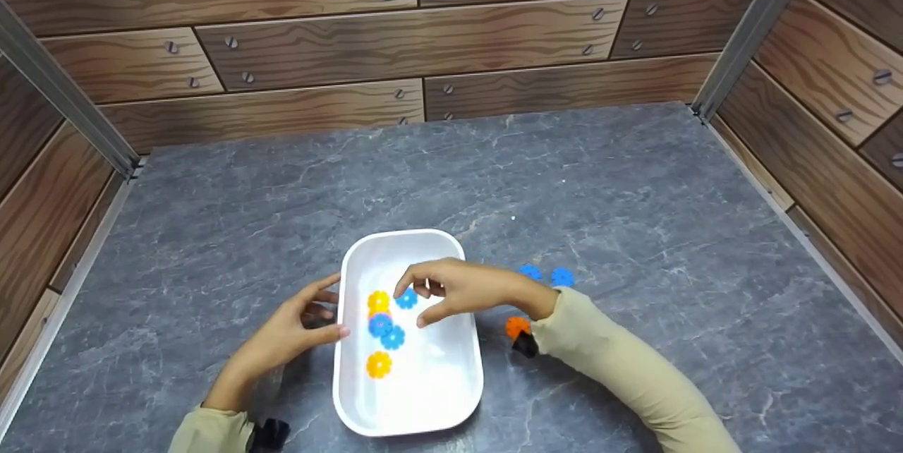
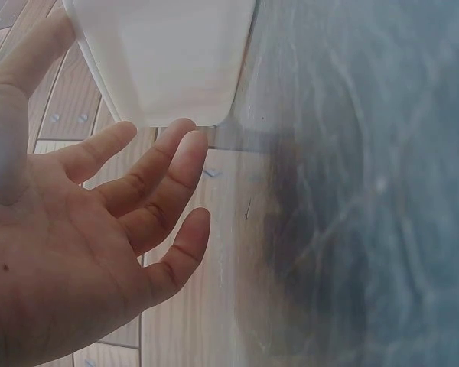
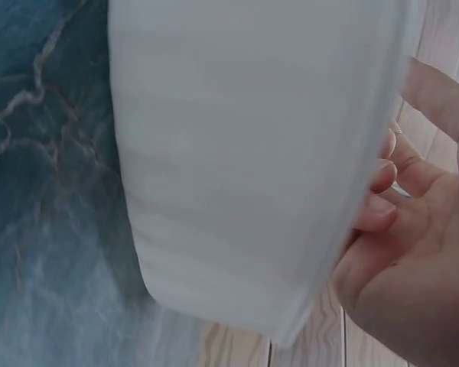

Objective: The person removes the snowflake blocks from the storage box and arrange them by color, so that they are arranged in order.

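Observation:
A white rectangular tray (image 1: 441, 403) lies on the grey marbled table. Inside, toward its left side, are several flower-shaped plastic discs: a yellow disc (image 1: 379, 365) at the near end, another yellow disc (image 1: 378, 300), and overlapping blue discs (image 1: 392, 337) with a pinkish one partly covered. My right hand (image 1: 458, 288) hovers over the tray, thumb and forefinger apart with nothing between them. Just by that forefinger is a blue disc (image 1: 405, 298). Along the tray's left rim, my left hand (image 1: 289, 326) rests its thumb at the edge, other fingers spread loosely outside the wall.
To the right of the tray, two blue discs (image 1: 562, 276) lie beyond the right forearm. An orange disc (image 1: 517, 327) is close to the right cuff, partly hidden by the black wrist mount (image 1: 525, 345). Wood-patterned walls (image 1: 423, 37) enclose the table's back and sides.

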A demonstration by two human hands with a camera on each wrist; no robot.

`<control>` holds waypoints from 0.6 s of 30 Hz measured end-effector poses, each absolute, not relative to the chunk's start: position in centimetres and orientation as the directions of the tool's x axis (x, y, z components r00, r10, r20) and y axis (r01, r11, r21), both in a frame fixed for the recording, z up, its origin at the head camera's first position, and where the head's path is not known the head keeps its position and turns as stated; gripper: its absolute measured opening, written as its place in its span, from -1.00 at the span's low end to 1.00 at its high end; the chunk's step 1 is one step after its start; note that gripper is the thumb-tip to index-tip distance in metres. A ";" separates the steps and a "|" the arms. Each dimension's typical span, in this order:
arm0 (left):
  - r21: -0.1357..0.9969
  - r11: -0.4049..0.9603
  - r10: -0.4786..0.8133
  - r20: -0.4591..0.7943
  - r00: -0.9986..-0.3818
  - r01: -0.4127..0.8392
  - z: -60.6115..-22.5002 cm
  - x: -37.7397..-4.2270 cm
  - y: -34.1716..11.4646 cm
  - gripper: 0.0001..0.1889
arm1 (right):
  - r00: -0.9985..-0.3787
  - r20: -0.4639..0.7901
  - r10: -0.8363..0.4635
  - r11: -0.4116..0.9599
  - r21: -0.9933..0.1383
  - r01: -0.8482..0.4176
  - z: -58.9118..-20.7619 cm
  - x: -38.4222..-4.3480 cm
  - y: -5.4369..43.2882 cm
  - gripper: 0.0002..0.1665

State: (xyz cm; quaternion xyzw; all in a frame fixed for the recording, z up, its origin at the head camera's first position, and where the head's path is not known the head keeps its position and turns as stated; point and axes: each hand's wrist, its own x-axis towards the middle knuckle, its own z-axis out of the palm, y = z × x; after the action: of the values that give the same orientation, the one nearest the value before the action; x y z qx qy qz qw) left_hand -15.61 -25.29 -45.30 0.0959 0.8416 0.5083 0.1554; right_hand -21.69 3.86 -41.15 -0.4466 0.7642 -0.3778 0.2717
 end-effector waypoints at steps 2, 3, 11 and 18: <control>0.883 0.469 0.319 -0.155 -0.935 0.013 -45.4 -15.6 -25.3 -0.15 | -0.441 -0.083 -0.894 0.316 -0.814 -0.487 -41.5 -21.6 3.3 -0.51; 0.882 0.471 0.318 -0.152 -0.936 0.018 -45.4 -15.6 -25.3 -0.15 | -0.434 -0.085 -0.897 0.316 -0.810 -0.495 -41.6 -21.6 3.1 -0.51; 0.878 0.478 0.322 -0.138 -0.937 0.035 -45.5 -15.6 -25.3 -0.17 | -0.379 -0.140 -0.914 0.345 -0.761 -0.549 -42.5 -21.3 1.3 -0.51; 0.891 0.454 0.329 -0.147 -0.933 0.020 -45.5 -15.6 -25.4 -0.16 | -0.374 -0.217 -0.902 0.411 -0.698 -0.587 -43.0 -21.0 0.0 -0.51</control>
State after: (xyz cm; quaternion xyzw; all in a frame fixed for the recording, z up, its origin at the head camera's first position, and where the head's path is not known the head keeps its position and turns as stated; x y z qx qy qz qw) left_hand -15.58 -25.35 -45.46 0.1040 0.8392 0.5119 0.1512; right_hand -20.99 -0.05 -43.00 -0.4739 0.7855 -0.2646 0.2975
